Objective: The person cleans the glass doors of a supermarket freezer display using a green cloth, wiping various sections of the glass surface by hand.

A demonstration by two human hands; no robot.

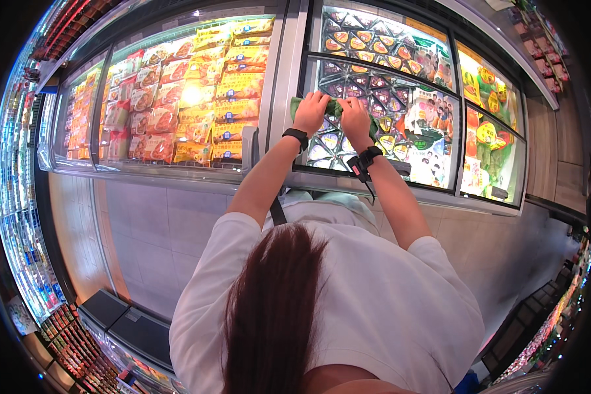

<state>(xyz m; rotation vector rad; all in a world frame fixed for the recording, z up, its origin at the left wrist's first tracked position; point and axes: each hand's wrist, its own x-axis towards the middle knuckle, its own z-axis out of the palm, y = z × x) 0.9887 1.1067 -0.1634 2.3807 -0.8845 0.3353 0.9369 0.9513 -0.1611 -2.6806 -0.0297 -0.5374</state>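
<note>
A crumpled green cloth [333, 108] is bunched between my two hands above a chest freezer's glass lid [342, 74]. My left hand [309, 114] grips its left part, and a corner of it sticks out past the fingers. The fingers of my right hand [355, 120] curl over the other end, with a fold hanging beside that hand. Whether the cloth touches the glass I cannot tell. Under the lid lie triangular packs [372, 42] in rows. Black straps circle both wrists, and a small device [358, 168] with a cable hangs at the right one.
On the left, another chest freezer [177, 172] holds yellow bags [239, 106] and red bags [160, 120] under glass. A grey handle [249, 147] stands near the join. Tiled floor [147, 221] lies beside me. Behind on the left is a dark-topped cabinet [140, 332]; lit shelves [22, 197] line the far left.
</note>
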